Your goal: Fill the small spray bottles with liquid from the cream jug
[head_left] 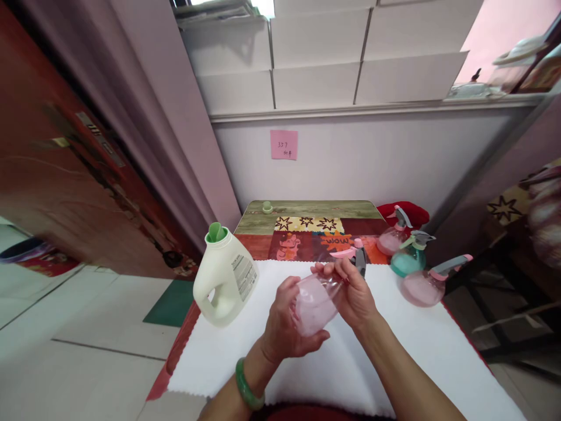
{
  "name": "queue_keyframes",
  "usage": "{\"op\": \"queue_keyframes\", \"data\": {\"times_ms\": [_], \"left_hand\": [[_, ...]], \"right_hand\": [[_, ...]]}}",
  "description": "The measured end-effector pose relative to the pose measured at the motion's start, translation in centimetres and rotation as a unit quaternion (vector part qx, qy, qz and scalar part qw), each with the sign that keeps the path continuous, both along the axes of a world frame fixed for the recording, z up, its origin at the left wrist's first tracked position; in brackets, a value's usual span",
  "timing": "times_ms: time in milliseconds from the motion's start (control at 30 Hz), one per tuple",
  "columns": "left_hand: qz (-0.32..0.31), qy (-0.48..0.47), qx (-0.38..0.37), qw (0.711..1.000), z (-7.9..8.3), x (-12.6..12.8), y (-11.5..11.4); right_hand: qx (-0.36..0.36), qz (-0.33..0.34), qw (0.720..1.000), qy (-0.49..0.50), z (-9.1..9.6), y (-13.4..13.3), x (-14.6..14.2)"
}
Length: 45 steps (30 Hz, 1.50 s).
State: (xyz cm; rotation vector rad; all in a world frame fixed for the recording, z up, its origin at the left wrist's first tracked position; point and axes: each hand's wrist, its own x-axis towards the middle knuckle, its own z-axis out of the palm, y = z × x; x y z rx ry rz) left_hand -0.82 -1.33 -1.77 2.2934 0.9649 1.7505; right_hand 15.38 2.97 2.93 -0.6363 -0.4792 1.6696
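A clear, rounded spray bottle (316, 307) with pale pink contents is tilted between my hands above the white cloth. My left hand (284, 321) wraps round its bottom end, thumb underneath and fingers on the far side. Curled about the neck end is my right hand (356, 292). Just beyond those right fingers shows a pink and grey spray head (350, 255); the fingers hide its lower part, so I cannot tell whether it is joined to the bottle. To the left stands a pale jug (228, 275) with a handle, a label and a green piece in its mouth.
Spray bottles stand along the right side: a pink one (391, 238), a teal one (408, 260) and another pink one (424, 287). A small green cap (267, 207) lies at the table's back. White cloth (210, 368) covers the front. Behind is a wall with a pink note (284, 144).
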Motion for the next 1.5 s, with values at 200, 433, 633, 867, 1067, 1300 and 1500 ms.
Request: {"op": "queue_keyframes", "data": {"times_ms": [200,433,633,867,1067,1300,1500], "left_hand": [[-0.225,-0.355,-0.694,0.585,0.3,0.3,-0.5],[-0.154,-0.415,-0.528,0.724,-0.3,-0.4,-0.9],[0.003,-0.036,-0.173,0.984,-2.1,-2.0,-1.2],[-0.275,-0.333,-0.668,0.606,-0.3,-2.2,-0.8],[-0.167,-0.409,-0.619,0.649,-0.8,-1.3,-1.0],[-0.028,-0.207,-0.414,0.886,-0.7,-2.0,-1.4],[-0.145,-0.405,-0.593,0.681,-1.0,-3.9,-1.0]], "right_hand": [[0.014,-0.051,0.993,-0.104,-0.2,-0.2,-1.2],[-0.046,-0.141,0.986,-0.071,-1.4,1.0,-2.6],[-0.08,-0.137,0.986,-0.041,-1.9,1.3,-3.2],[-0.007,-0.046,0.995,-0.09,-1.0,0.8,-2.9],[-0.033,-0.121,0.99,-0.059,-1.1,1.4,-3.4],[-0.081,-0.144,0.986,-0.024,-1.8,2.0,-4.3],[-0.036,-0.144,0.988,-0.041,-0.1,4.5,-1.3]]}}
